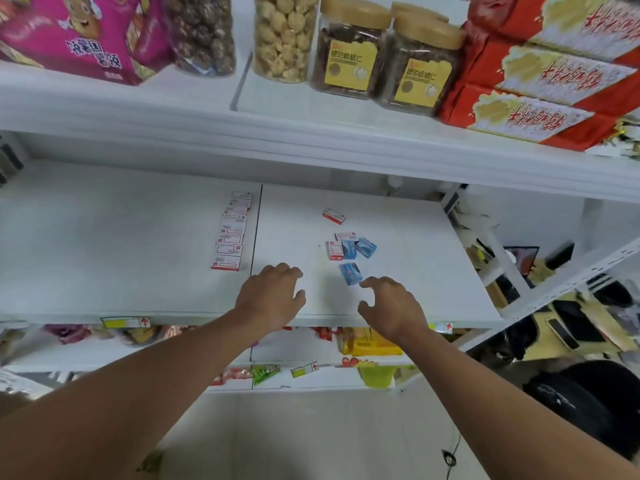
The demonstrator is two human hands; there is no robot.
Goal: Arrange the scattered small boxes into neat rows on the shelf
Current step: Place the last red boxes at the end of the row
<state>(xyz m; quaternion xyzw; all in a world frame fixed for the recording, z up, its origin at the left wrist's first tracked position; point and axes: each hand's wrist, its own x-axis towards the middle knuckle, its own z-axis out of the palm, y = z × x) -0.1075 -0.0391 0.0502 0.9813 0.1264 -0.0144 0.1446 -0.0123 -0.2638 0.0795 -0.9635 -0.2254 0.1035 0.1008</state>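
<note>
On the white middle shelf (415,271) a straight row of several red-and-white small boxes (232,230) runs front to back, left of the shelf seam. Right of the seam lies a loose cluster of blue and red-and-white boxes (349,247). One red-and-white box (334,216) sits alone farther back. A single blue box (350,273) lies nearest the front. My right hand (391,306) hovers just in front of that blue box, fingers spread, holding nothing. My left hand (270,296) rests palm down near the seam, also empty.
The shelf above holds pink snack bags (79,32), jars of nuts (349,50) and red boxes (540,74). Lower shelves carry packets and a green tub (375,375). A metal rack with clutter (554,282) stands at the right.
</note>
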